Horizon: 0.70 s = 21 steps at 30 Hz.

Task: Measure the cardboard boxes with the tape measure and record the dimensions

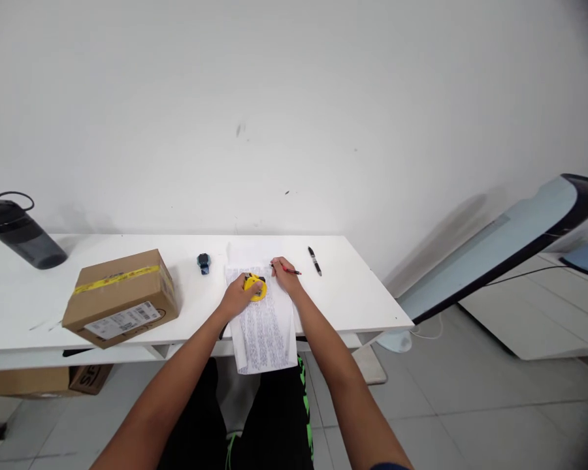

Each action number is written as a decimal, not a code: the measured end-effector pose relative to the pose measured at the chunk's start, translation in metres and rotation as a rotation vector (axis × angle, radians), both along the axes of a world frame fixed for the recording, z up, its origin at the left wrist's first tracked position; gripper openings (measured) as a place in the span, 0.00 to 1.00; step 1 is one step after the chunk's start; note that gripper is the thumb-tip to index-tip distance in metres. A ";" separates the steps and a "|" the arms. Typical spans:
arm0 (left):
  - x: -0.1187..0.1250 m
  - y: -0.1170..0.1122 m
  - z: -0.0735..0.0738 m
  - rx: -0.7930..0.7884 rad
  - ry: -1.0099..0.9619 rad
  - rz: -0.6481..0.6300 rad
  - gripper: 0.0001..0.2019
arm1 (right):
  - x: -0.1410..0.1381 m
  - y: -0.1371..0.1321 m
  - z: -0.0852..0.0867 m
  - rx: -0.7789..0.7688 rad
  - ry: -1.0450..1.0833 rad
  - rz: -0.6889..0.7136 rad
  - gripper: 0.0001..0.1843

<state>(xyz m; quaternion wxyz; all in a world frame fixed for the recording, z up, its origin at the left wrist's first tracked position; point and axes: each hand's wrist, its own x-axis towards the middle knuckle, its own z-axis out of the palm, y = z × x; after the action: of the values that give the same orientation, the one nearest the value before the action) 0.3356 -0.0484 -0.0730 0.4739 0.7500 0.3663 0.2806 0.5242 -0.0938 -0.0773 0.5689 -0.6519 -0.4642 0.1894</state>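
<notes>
My left hand (236,297) is closed around a yellow tape measure (255,287), held over a sheet of paper (267,336). Rows of dense markings cover the paper, and its near end hangs past the table's front edge. In my right hand (285,277) is a red and black pen (292,270), gripped near the paper's upper right corner. The pen's tip is too small to make out. A second pen (315,261), black with a clear grip, lies to the right of that hand. A dark watch (204,263) rests left of the paper.
A taped cardboard box (122,294) stands on the white table (362,297) to my left, with a dark bottle (22,235) beyond it. Another box (49,382) is under the table. A tall dark-framed panel (494,254) leans by the wall at right.
</notes>
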 end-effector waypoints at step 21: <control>-0.002 -0.004 0.002 -0.019 0.027 -0.031 0.21 | 0.011 0.016 -0.023 -0.066 0.070 -0.125 0.19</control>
<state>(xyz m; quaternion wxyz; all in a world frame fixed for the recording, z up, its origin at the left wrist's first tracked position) 0.3332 -0.0524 -0.0708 0.4803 0.7549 0.3635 0.2595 0.5353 -0.0781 -0.1007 0.5737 -0.6909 -0.3961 0.1914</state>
